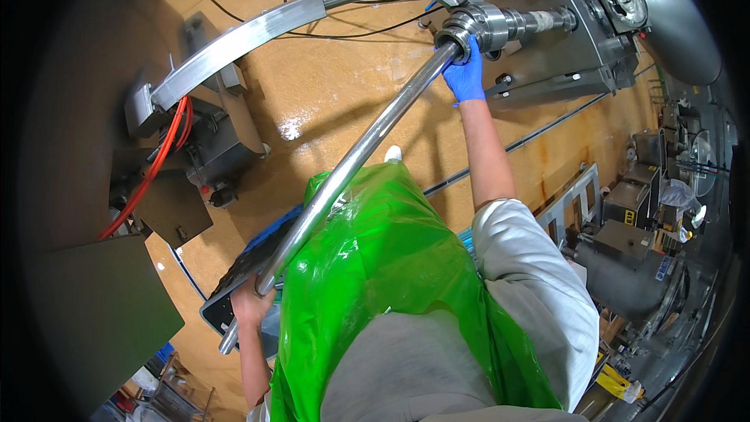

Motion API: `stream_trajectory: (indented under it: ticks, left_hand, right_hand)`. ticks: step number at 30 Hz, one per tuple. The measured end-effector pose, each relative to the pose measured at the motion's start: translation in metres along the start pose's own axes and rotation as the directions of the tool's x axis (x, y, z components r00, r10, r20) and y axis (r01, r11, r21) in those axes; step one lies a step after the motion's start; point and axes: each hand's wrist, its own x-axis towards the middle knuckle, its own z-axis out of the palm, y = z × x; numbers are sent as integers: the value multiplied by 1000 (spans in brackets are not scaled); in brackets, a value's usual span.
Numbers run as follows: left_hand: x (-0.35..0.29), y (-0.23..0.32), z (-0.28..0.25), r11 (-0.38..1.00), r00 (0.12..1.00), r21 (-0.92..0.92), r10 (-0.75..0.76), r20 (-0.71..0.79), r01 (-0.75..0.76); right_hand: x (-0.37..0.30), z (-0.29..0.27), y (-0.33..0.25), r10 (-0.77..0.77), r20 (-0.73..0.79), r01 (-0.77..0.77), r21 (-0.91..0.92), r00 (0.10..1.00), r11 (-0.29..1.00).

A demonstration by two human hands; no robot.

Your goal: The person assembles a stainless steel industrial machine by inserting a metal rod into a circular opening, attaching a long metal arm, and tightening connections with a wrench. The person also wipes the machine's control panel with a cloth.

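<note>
A long, shiny metal pipe [363, 148] slants from the lower left up to a round metal coupling [478, 30] on a machine. My left hand [251, 302] is closed around the pipe near its lower end, and the tip sticks out past the fist. My right hand [466, 78], in a blue glove, is raised to the coupling. Its fingers grip the ring where the pipe meets the fitting; part of the grip is hidden behind the metal. The pipe passes in front of my green plastic apron [367, 250].
A curved metal arm [242, 43] arches over from the left to the coupling. Steel machine housing [562, 23] stands at the upper right. Orange hoses [156, 172] hang at the left. A dark tray-like thing [234, 273] lies behind the pipe. Black and blue cables cross the tan floor [336, 70].
</note>
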Motion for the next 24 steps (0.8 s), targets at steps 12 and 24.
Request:
stream_trajectory:
  ticks: [12,24]
  left_hand:
    - [0,4,-6,1000,1000,10,-10,-1,10]
    - [5,3,-11,996,993,61,-70,97,65]
  right_hand:
    - [-1,1,35,-269,-43,271,48,962,961]
    - [-13,2,27,3,-7,-3,85,1000,996]
